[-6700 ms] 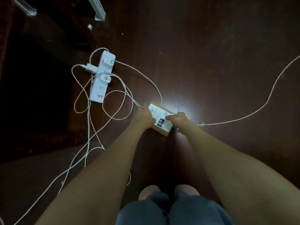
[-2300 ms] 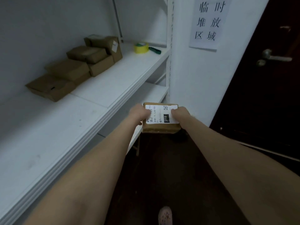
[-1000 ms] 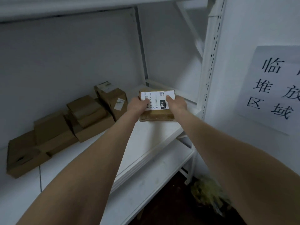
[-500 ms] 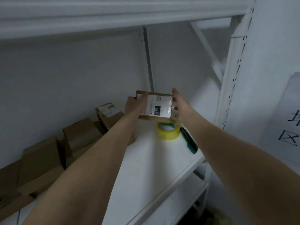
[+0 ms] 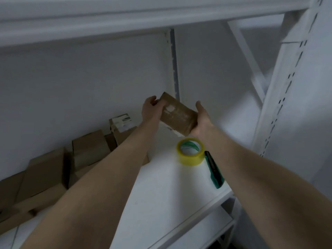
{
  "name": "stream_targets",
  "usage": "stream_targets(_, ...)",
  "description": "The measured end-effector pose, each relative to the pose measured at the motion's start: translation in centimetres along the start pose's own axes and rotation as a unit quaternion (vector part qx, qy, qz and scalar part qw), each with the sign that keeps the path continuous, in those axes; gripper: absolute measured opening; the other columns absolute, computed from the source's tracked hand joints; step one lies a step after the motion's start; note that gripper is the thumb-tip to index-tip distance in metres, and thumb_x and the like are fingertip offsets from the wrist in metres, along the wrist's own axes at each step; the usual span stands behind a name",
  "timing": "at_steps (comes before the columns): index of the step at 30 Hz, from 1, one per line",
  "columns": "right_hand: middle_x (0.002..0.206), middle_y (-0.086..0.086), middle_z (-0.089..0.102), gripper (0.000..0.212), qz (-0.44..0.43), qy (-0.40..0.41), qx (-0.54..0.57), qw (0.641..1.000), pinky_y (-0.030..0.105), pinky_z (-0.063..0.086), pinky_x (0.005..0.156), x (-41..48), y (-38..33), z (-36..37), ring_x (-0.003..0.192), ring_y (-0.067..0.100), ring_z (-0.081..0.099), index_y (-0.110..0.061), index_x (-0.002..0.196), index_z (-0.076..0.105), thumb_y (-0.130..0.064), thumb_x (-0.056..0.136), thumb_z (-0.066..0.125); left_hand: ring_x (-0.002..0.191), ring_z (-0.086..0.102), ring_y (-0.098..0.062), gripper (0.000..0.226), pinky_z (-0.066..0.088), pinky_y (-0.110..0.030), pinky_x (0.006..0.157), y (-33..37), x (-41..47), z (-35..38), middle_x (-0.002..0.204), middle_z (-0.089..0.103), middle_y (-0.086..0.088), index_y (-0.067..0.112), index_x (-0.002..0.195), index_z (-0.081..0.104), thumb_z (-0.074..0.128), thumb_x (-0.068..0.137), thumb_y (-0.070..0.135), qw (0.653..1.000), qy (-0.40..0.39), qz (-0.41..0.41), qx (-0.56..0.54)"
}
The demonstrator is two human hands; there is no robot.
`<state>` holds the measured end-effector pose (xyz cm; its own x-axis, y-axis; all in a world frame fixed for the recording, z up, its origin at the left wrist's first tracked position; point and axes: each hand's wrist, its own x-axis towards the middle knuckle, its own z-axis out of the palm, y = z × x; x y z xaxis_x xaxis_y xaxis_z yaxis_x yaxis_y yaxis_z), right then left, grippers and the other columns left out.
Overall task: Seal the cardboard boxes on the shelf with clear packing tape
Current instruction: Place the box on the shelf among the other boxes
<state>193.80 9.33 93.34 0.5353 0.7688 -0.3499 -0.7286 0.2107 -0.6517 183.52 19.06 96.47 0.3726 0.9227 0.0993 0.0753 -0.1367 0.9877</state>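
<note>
A small brown cardboard box (image 5: 177, 115) is held tilted in the air above the white shelf (image 5: 161, 191), its plain brown side facing me. My left hand (image 5: 150, 109) grips its upper left end and my right hand (image 5: 202, 116) grips its lower right end. Just below it, a roll of clear packing tape (image 5: 190, 154) with a yellowish look lies flat on the shelf. A green-handled cutter (image 5: 214, 172) lies right of the roll.
Several brown cardboard boxes (image 5: 53, 168) are stacked along the back wall at the left; one (image 5: 121, 125) bears a white label. A white perforated upright (image 5: 280, 87) stands at the right, an upper shelf (image 5: 143, 17) overhead, a lower shelf (image 5: 197, 234) beneath.
Both hands have turned the box over: its white label faced me before, now the plain brown side does, and the box is tilted. The box came from the floor up to the shelf.
</note>
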Motion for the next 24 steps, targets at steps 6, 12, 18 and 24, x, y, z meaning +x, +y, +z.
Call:
stream_targets(6,0.121,0.020,0.064,0.037,-0.012,0.045,-0.038,0.998,0.051,0.052,0.092,1.6,-0.1,-0.6,0.102,0.034,0.066,-0.005,0.128,0.056,-0.016,0.100,0.035,0.083,0.064,-0.017,0.034,0.053,-0.030,0.074,0.7,0.4,1.1,0.093,0.065,-0.003,0.016,0.100,0.062,0.066,0.084,0.046,1.000,-0.005,0.002,-0.023)
stream_targets(12,0.148,0.024,0.038,0.074,-0.108,0.001,0.001,0.994,0.045,0.052,0.087,3.2,-0.6,-0.9,0.115,0.036,0.056,-0.023,0.156,0.009,0.013,0.096,0.035,0.088,0.063,-0.019,0.041,0.053,-0.027,0.066,0.4,1.0,1.3,0.110,0.062,-0.006,0.023,0.106,0.058,0.078,0.074,0.038,0.999,-0.032,-0.006,0.011)
stream_targets(18,0.130,0.010,0.054,0.072,-0.080,0.027,-0.072,0.994,0.036,0.051,0.077,3.9,-1.3,-1.9,0.101,0.024,0.057,-0.032,0.150,0.027,0.002,0.088,0.044,0.073,0.058,-0.015,0.026,0.048,-0.024,0.057,0.9,1.5,0.7,0.093,0.059,-0.002,0.017,0.108,0.057,0.064,0.083,0.013,0.999,-0.041,0.002,0.010)
stream_targets(24,0.124,0.014,0.054,0.034,0.029,-0.065,-0.145,0.987,0.055,0.048,0.093,3.6,-1.6,-2.8,0.109,0.039,0.057,-0.018,0.113,0.055,-0.025,0.080,0.062,0.073,0.057,-0.015,0.018,0.047,-0.025,0.061,1.3,2.0,-0.2,0.086,0.060,-0.004,0.014,0.101,0.060,0.055,0.085,0.009,0.997,-0.059,-0.039,-0.040)
